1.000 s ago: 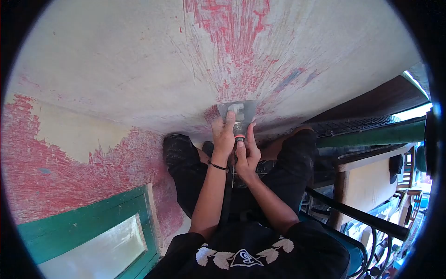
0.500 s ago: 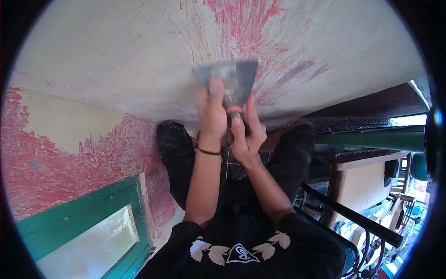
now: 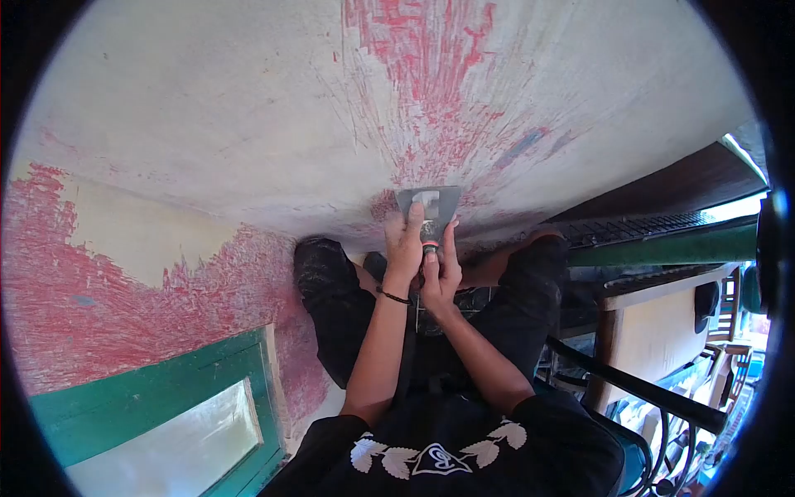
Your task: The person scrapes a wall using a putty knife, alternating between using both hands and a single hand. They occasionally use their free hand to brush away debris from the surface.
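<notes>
Here, the left hand (image 3: 403, 254) and right hand (image 3: 441, 279) clamp a grey, flared scraper (image 3: 440, 214), pale-smudged, red-ringed at the neck.

A person's black T-shirt (image 3: 389, 431) fills the bottom centre of the frame, its short sleeves (image 3: 556, 412) ending above bare forearms (image 3: 378, 356). Across it runs a pale grey print: leaves (image 3: 399, 462) on either side of a white-outlined triangular emblem (image 3: 441, 461) with a curling, letter-like mark. A thin, dark, cord-like bracelet (image 3: 392, 296) circles the left wrist. The black trousers (image 3: 530, 290), mid-frame, carry pale, dusty smudges at the knee on the picture's left.
</notes>
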The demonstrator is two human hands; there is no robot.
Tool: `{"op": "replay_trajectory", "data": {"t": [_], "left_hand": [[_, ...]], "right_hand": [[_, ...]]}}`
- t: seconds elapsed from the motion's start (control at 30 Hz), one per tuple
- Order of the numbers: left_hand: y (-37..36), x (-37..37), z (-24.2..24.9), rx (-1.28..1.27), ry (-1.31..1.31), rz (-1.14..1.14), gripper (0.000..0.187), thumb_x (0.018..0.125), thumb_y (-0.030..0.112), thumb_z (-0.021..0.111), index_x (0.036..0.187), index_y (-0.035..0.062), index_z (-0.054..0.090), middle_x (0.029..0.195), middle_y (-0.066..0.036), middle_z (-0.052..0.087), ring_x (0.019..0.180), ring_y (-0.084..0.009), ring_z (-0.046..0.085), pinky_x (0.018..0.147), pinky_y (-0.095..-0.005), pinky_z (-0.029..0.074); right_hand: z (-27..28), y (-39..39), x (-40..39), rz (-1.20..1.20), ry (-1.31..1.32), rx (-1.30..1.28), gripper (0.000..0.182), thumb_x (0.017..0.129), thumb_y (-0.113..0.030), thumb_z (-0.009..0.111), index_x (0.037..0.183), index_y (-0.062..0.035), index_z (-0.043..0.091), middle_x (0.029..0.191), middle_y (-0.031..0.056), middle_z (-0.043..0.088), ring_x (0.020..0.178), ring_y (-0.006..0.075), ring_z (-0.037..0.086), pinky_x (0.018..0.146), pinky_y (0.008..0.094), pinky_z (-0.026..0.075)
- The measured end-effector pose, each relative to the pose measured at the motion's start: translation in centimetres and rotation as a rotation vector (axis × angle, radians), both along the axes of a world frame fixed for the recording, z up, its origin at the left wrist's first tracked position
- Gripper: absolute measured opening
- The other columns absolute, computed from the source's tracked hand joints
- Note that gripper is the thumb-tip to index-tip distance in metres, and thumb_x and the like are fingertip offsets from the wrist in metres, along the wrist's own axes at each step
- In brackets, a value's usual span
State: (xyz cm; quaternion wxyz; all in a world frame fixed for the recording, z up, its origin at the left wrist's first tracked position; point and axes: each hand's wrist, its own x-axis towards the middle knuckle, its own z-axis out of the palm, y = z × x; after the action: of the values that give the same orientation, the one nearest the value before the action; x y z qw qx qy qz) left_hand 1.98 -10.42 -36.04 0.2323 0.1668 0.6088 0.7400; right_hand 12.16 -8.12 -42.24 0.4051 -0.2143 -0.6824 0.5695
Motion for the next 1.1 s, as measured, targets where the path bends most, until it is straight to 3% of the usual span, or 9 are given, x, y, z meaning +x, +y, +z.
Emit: {"op": "replay_trajectory", "data": {"t": [0.13, 0.43, 0.53, 0.7, 0.87, 0.93, 1.03, 1.07, 1.1], "left_hand": [[0.8, -0.6, 4.5, 0.093, 0.061, 0.002, 0.05, 0.106, 0.041, 0.053, 0.109, -0.0053, 0.07, 0.094, -0.005, 0.072, 0.082, -0.0099, 0.062, 0.073, -0.0284, 0.051], [0.8, 0.5, 2.1, -0.019, 0.201, 0.059, 0.05, 0.106, 0.039, 0.053, 0.092, -0.0053, 0.07, 0.079, -0.004, 0.069, 0.072, -0.011, 0.06, 0.068, -0.0304, 0.051], [1.4, -1.0, 4.9, -0.044, 0.355, 0.082, 0.05, 0.106, 0.039, 0.052, 0.094, -0.0048, 0.071, 0.08, -0.004, 0.071, 0.074, -0.012, 0.062, 0.067, -0.0303, 0.05], [1.9, 0.8, 8.7, 0.182, 0.093, 0.005, 0.05, 0.106, 0.04, 0.052, 0.101, -0.0053, 0.071, 0.086, -0.006, 0.073, 0.077, -0.0122, 0.065, 0.068, -0.0293, 0.051], [1.0, 0.1, 0.6, 0.016, 0.156, -0.025, 0.05, 0.106, 0.04, 0.052, 0.108, -0.0063, 0.07, 0.093, -0.009, 0.074, 0.085, -0.0146, 0.066, 0.077, -0.0313, 0.052], [1.0, 0.3, -0.3, 0.013, 0.1, -0.018, 0.048, 0.106, 0.038, 0.052, 0.108, -0.0064, 0.07, 0.095, -0.01, 0.074, 0.088, -0.0155, 0.066, 0.081, -0.0331, 0.052], [1.6, -0.1, 4.9, 0.059, 0.21, 0.04, 0.049, 0.106, 0.039, 0.053, 0.107, -0.0062, 0.07, 0.094, -0.009, 0.074, 0.086, -0.0149, 0.066, 0.078, -0.0322, 0.052], [1.4, 0.2, 6.1, 0.101, 0.114, 0.009, 0.048, 0.106, 0.039, 0.052, 0.106, -0.0062, 0.07, 0.094, -0.009, 0.074, 0.085, -0.0148, 0.067, 0.077, -0.032, 0.052], [1.6, 0.1, 7.2, 0.152, 0.025, -0.023, 0.048, 0.106, 0.039, 0.052, 0.105, -0.0062, 0.07, 0.094, -0.009, 0.074, 0.084, -0.0146, 0.067, 0.076, -0.0318, 0.052]], "right_hand": [[6.7, 0.5, 0.1, 0.093, 0.008, -0.171, 0.063, 0.103, -0.012, 0.049, 0.159, 0.0015, 0.025, 0.092, 0.008, 0.067, 0.067, 0.0103, 0.054, 0.065, 0.0271, 0.049], [1.0, -0.3, -0.6, -0.043, 0.104, -0.072, 0.062, 0.103, -0.01, 0.048, 0.16, -0.0006, 0.025, 0.078, 0.0005, 0.062, 0.064, 0.0048, 0.049, 0.061, 0.0236, 0.045], [6.4, 0.4, 0.0, 0.082, 0.066, -0.245, 0.064, 0.105, -0.012, 0.046, 0.162, -0.0037, 0.018, 0.08, -0.0001, 0.06, 0.061, 0.004, 0.049, 0.057, 0.0222, 0.044], [10.1, 0.7, 1.0, 0.15, 0.061, -0.332, 0.066, 0.106, -0.013, 0.044, 0.163, -0.0049, 0.011, 0.076, -0.0008, 0.057, 0.057, 0.0045, 0.047, 0.053, 0.0223, 0.043], [2.3, 0.3, 0.4, -0.046, 0.061, -0.002, 0.062, 0.104, -0.012, 0.049, 0.159, 0.0011, 0.025, 0.115, 0.0102, 0.064, 0.073, 0.0069, 0.054, 0.066, 0.0251, 0.047], [2.5, 0.7, 0.4, -0.015, 0.074, -0.026, 0.061, 0.104, -0.011, 0.049, 0.159, 0.0, 0.026, 0.102, 0.0072, 0.065, 0.069, 0.0063, 0.054, 0.062, 0.0248, 0.047], [8.4, 1.7, 1.1, 0.138, 0.044, -0.204, 0.061, 0.104, -0.009, 0.048, 0.16, -0.0019, 0.026, 0.082, 0.0026, 0.063, 0.06, 0.0052, 0.051, 0.055, 0.024, 0.045], [9.9, 1.5, 0.8, 0.134, 0.105, -0.231, 0.06, 0.104, -0.008, 0.047, 0.16, -0.0035, 0.026, 0.069, -0.001, 0.056, 0.054, 0.0043, 0.048, 0.05, 0.0232, 0.043], [10.6, 1.1, 1.2, 0.147, 0.098, -0.251, 0.061, 0.105, -0.009, 0.047, 0.161, -0.0037, 0.023, 0.072, -0.0013, 0.055, 0.056, 0.004, 0.047, 0.05, 0.0228, 0.042]]}}
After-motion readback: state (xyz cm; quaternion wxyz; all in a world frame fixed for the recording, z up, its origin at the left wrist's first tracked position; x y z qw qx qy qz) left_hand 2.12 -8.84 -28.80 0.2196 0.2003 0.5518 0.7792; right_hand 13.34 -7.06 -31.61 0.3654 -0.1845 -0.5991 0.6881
